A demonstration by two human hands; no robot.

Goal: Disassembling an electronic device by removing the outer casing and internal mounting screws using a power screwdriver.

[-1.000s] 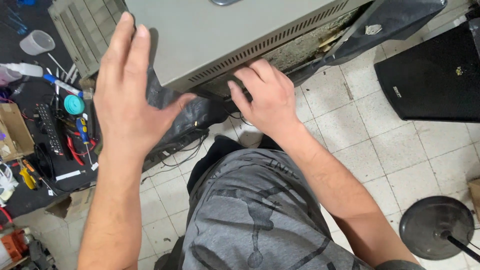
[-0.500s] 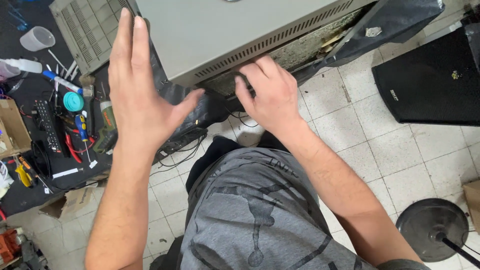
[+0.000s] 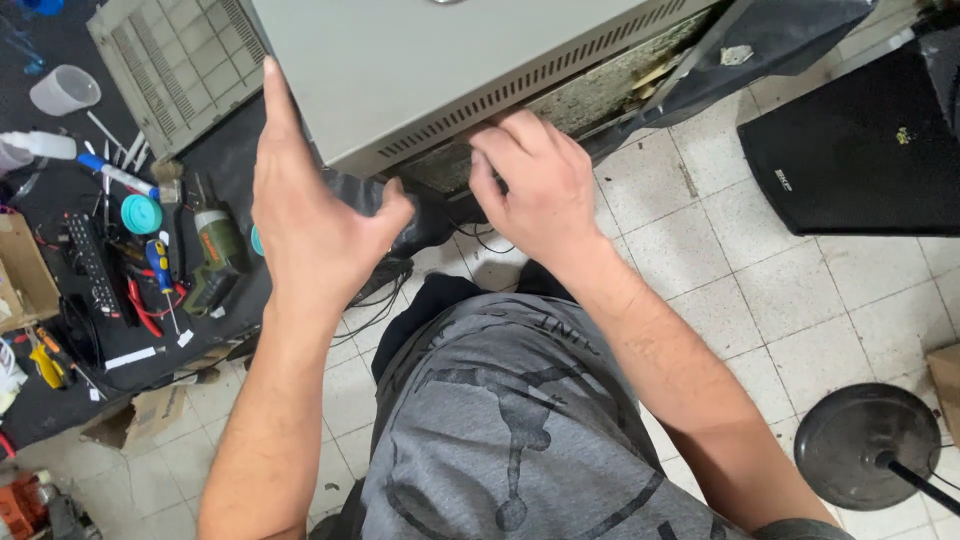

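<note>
A grey metal case (image 3: 450,60) with a row of vent slots along its lower edge lies on a black plastic sheet (image 3: 405,215) in front of me. My left hand (image 3: 310,210) is open and flat, fingers pointing up, at the case's left corner. My right hand (image 3: 535,185) grips the lower slotted edge of the case, its fingertips curled into the dirty gap beneath and hidden there. My grey printed shirt fills the bottom of the view.
A beige grille (image 3: 175,65) lies at the upper left on a black mat. On that mat are a green cordless screwdriver (image 3: 215,255), a teal lid (image 3: 140,213), a plastic cup (image 3: 63,90) and a remote (image 3: 95,260). A black box (image 3: 860,140) and a round stand base (image 3: 865,445) sit on the tiled floor at the right.
My left hand has shifted right, closer to the case's left corner, still open. My right hand's fingers have curled further onto the case's lower edge.
</note>
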